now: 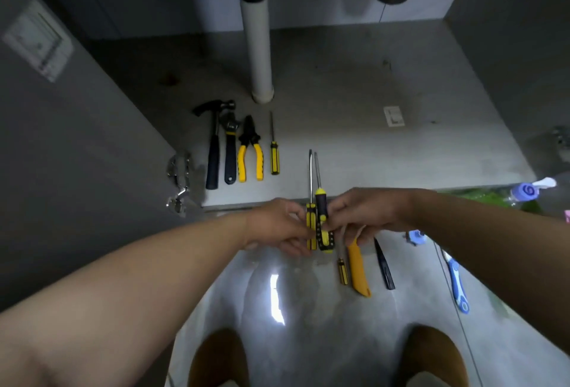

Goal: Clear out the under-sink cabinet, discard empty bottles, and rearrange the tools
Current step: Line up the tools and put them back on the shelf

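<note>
- The left hand and the right hand are meeting over the front lip of the cabinet floor, each grip narrow and closing on a handle
- The left is pinching the striped screwdriver and the right is pinching the dark-handled screwdriver; both shafts are pointing into the cabinet, lying side by side
- More yellow-and-black is showing under the fingers, and I cannot tell whether it is a third tool
- A row is already lying on the cabinet floor: hammer, wrench, pliers and small screwdriver, handles toward the person and tips toward the white pipe
- Judging from that, the step in hand is separating the pair and adding them at the row's right end
- Doing it well is likely calling for taking one tool fully into one hand before letting go with the other, so that neither is slipping onto the tiles
- Each one should be going down just beside the small screwdriver, parallel to it, butts lining up with the others, apart rather than touching
- On the floor tiles a short screwdriver, a yellow utility knife, a black pointed piece and a blue-and-white tool are waiting, so room is worth leaving to the right
</note>
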### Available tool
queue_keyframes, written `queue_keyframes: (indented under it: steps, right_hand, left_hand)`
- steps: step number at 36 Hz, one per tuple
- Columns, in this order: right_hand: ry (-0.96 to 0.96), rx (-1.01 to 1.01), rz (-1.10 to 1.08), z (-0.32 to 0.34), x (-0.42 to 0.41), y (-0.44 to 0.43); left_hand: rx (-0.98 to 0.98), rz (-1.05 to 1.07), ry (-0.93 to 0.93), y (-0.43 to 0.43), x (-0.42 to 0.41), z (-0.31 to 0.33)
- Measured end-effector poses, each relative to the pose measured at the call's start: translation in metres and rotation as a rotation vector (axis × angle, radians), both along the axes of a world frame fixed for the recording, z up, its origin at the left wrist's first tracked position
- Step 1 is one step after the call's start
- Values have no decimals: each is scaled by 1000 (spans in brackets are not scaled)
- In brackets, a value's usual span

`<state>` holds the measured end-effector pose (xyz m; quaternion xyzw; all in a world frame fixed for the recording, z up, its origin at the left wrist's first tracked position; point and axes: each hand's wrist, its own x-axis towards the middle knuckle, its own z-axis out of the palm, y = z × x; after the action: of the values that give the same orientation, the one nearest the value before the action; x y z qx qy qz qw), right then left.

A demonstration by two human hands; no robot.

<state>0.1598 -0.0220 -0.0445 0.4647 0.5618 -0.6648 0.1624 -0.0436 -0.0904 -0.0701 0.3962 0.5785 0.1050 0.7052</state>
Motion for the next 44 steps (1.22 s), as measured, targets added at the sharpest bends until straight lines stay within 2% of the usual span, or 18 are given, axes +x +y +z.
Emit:
queue_keyframes:
  steps: [3, 5, 8, 11, 14, 21, 25, 27, 30, 35, 44]
  right_hand:
    - [22, 160, -214, -1, -7, 11]
    - [-34, 304, -317, -6, -13, 20]
    - [-100, 438, -451, -16, -23, 34]
    - [-254, 654, -385, -26, -32, 50]
    - [-313, 711, -359, -35, -41, 62]
    - [-418, 792, -377, -53, -55, 72]
    - [-422, 905, -384, -61, -56, 61]
    - [-383, 1028, -382, -61, -56, 51]
    - [-219, 1186, -309, -55, -62, 36]
    - [-199, 1172, -91, -51, -85, 23]
    - [-395, 1148, -125, -54, -104, 26]
  left_hand:
    - [139, 146, 85, 18, 1, 8]
    - [238, 232, 220, 30, 2, 7]
    - [351, 253, 469, 50, 1, 2]
    - [431, 151, 726, 68, 1, 0]
    - [487, 71, 854, 83, 5, 2]
    - [592, 51, 927, 101, 12, -5]
    - [629, 44, 938, 98, 11, -10]
    - [663, 45, 955, 92, 9, -11]
    - [774, 49, 1036, 80, 0, -13]
    - [928, -75, 1162, 64, -25, -24]
    - [943, -184, 1202, 58, -43, -48]
